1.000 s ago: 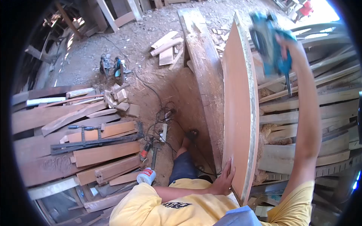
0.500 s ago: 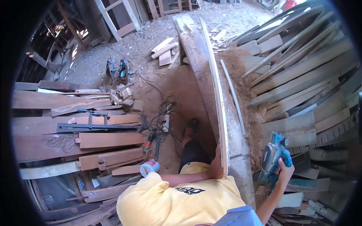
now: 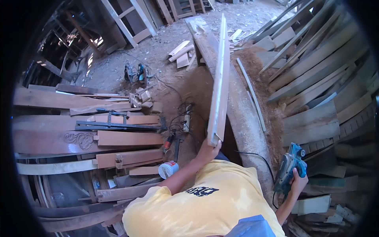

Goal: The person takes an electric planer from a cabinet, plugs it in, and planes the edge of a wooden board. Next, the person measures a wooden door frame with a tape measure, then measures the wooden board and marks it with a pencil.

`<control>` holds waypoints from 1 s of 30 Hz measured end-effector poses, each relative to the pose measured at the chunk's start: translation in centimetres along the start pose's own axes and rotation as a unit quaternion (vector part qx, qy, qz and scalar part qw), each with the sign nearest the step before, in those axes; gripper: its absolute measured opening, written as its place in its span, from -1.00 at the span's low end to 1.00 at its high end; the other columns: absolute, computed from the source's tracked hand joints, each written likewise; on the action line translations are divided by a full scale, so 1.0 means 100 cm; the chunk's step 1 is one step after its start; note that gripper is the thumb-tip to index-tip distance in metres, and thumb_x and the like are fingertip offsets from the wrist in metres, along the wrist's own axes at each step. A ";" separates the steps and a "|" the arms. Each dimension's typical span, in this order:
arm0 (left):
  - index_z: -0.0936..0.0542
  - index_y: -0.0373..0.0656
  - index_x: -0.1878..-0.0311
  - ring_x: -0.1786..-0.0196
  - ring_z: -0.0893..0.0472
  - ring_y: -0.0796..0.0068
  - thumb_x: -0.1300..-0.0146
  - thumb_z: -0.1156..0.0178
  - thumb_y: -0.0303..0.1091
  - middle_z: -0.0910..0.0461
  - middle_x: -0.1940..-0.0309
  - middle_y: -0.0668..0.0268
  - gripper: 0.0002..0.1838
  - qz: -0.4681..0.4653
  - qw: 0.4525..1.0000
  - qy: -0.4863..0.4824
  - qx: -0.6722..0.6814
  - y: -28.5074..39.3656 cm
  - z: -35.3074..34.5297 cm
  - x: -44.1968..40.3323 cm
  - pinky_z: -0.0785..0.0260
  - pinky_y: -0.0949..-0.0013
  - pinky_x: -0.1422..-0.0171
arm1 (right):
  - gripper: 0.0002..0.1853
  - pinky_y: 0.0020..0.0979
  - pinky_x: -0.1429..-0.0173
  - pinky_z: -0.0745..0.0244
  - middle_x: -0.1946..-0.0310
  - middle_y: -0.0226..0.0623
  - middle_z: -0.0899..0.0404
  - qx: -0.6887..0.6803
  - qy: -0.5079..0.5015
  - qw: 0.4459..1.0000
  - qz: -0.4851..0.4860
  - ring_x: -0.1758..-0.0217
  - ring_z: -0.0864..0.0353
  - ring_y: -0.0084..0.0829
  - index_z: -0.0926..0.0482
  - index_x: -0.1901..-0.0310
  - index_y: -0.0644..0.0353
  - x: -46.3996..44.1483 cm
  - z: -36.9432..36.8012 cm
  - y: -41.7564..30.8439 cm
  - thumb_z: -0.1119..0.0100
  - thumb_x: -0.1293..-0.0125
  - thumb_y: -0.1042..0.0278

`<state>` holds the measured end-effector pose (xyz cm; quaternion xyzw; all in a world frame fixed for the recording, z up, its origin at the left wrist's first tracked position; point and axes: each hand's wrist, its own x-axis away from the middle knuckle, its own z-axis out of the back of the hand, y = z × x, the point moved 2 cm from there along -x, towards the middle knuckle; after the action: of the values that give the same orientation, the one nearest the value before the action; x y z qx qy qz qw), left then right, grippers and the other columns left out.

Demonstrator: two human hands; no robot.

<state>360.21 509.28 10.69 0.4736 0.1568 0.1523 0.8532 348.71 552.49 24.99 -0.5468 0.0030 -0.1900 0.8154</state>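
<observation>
Dusty bench [image 3: 252, 146] — left hand [image 3: 208, 151] grips board [image 3: 219, 85].

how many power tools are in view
4 that I can make out: the planer in the right hand, the red tool beyond the white tub, and a left tool and right tool farther off. Clutter may hide more.

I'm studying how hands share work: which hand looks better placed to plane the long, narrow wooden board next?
Right, most likely: the right hand grips the teal handheld power planer, while the left hand holds the wooden board at its near end.
</observation>
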 end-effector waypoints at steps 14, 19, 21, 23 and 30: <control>0.40 -0.28 -0.67 -0.70 -0.04 -0.05 -0.23 -0.15 -0.55 0.31 -0.71 -0.11 0.12 0.012 0.997 0.012 0.073 0.110 -0.026 -0.044 -0.13 0.16 -0.65 | -0.86 -0.50 0.62 -0.19 0.63 -0.47 -0.45 -0.015 -0.060 0.998 0.001 0.70 -0.32 -0.63 -0.65 0.22 0.29 0.000 -0.053 -0.027 -0.44 -0.29 0.46; 0.32 -0.31 -0.68 -0.74 0.15 -0.08 -0.16 -0.04 -0.70 0.26 -0.71 -0.10 0.07 -0.110 0.977 0.117 0.138 0.142 -0.016 -0.111 0.20 0.14 -0.76 | -0.88 -0.50 0.62 -0.18 0.63 -0.46 -0.46 -0.035 -0.052 0.998 -0.005 0.72 -0.31 -0.62 -0.65 0.23 0.31 0.005 -0.050 -0.025 -0.44 -0.28 0.51; 0.22 -0.30 -0.69 -0.74 0.19 -0.11 -0.09 0.03 -0.80 0.23 -0.70 -0.11 0.06 -0.169 0.959 0.173 0.148 0.174 0.010 -0.143 0.33 0.14 -0.77 | -0.87 -0.50 0.62 -0.18 0.63 -0.46 -0.46 -0.037 -0.048 0.998 0.002 0.72 -0.30 -0.62 -0.65 0.23 0.31 0.012 -0.046 -0.026 -0.44 -0.28 0.51; 0.17 -0.30 -0.69 -0.75 0.19 -0.06 -0.06 0.07 -0.82 0.18 -0.70 -0.10 0.05 -0.200 0.948 0.199 0.146 0.207 0.042 -0.181 0.39 0.15 -0.78 | -0.87 -0.50 0.62 -0.18 0.63 -0.45 -0.46 -0.044 -0.046 0.998 0.017 0.72 -0.30 -0.62 -0.65 0.23 0.32 0.014 -0.047 -0.029 -0.44 -0.28 0.51; 0.11 -0.27 -0.70 -0.74 0.06 0.12 0.03 0.09 -0.83 0.04 -0.70 -0.04 0.09 -0.222 0.925 0.244 0.189 0.238 0.077 -0.246 0.29 0.26 -0.76 | -0.84 -0.48 0.66 -0.21 0.55 -0.40 -0.53 -0.068 -0.023 0.997 0.026 0.71 -0.32 -0.62 -0.64 0.22 0.34 0.022 -0.041 -0.012 -0.46 -0.27 0.50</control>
<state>338.49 505.39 37.98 0.5269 0.4872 0.0374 0.6954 349.48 547.78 24.85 -0.6050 0.0115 -0.1555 0.7808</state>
